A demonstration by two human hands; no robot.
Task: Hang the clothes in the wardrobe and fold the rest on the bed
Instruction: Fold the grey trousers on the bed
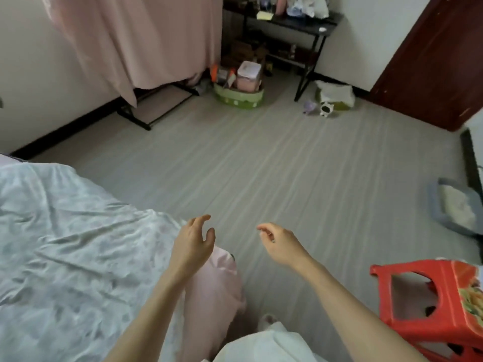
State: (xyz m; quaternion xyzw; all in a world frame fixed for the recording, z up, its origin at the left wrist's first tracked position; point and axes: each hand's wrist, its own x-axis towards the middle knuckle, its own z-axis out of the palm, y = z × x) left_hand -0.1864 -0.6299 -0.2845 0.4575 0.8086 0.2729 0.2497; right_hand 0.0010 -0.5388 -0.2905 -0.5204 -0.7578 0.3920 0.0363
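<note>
Premises: a home bedroom. Evidence: bed [65, 244] with rumpled floral sheet, pink fabric wardrobe [136, 40], cluttered black desk [295, 22], wood-look floor [287, 165].

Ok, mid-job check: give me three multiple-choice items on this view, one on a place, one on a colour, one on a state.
1. Where is the plastic stool?
A. on the bed
B. on the floor at lower right
C. under the desk

2. What colour is the curtain?
A. pink
B. dark blue
C. yellow

3. What are the hands doing?
A. both grip a hanger
B. one holds a shirt
C. both hold nothing

Answers:
1 B, it stands on the floor at the lower right.
2 A, the cloth is pale pink.
3 C, left hand and right hand hang loosely curled over the floor.
</note>
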